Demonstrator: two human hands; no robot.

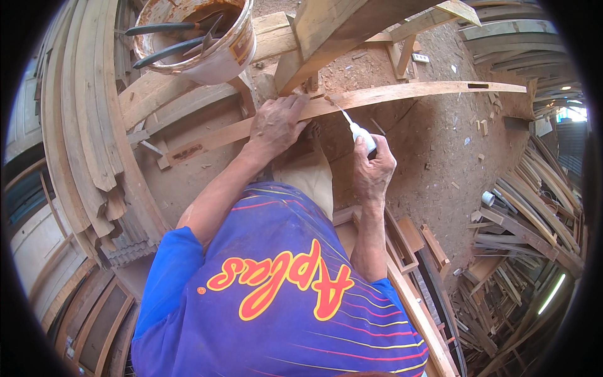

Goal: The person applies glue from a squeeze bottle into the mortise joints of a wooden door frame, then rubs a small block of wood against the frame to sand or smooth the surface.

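A long, pale wooden strip [402,94] with slots cut near both ends lies slantwise in front of me. My left hand [276,125] is closed over it left of its middle, fingertips at the far edge. Pinched in my right hand [375,164] is a small white squeeze bottle [362,139] with a thin, long nozzle. The nozzle points up and left, its tip at a dark brown notch or mark [328,99] in the strip. Whether the tip touches the wood is hard to tell.
A dirty white bucket [220,69] with dark-handled tools stands beyond my left hand. A thick timber beam [333,38] rises past the strip. Stacked planks [81,113] line the left; wood piles [527,207] fill the right. Chips litter the dirt floor [433,163].
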